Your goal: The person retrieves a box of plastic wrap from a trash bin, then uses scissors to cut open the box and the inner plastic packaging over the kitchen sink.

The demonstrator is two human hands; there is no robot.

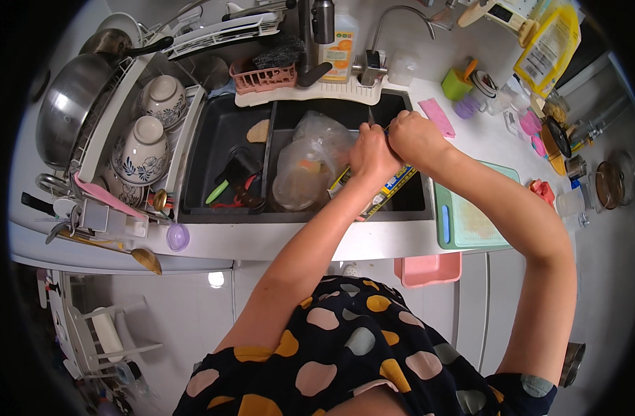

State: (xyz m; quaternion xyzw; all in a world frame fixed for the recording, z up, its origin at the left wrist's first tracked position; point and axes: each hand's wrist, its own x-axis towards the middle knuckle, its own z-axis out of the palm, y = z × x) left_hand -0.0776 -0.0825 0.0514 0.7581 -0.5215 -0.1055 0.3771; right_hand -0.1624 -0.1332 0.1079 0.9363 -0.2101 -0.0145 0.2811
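Both hands are close together over the right basin of a dark double sink point(269, 171). My left hand point(372, 151) grips a yellow, blue and black printed package point(396, 183), which slants down behind the forearm. My right hand point(416, 134) is closed at the upper end of the package, its fingertips hidden. A small pointed dark tip shows just above the left hand; what it belongs to is unclear. Left of the hands, a translucent plastic bag point(307, 171) with food scraps sits in the right basin.
Left basin: a green-handled tool point(217, 192) and a tan piece point(257, 131). A dish rack with bowls point(143, 148) stands left. Behind are a faucet point(309, 57) and pink basket point(263, 78). At right lie a pink cloth point(437, 117) and green cutting board point(445, 236).
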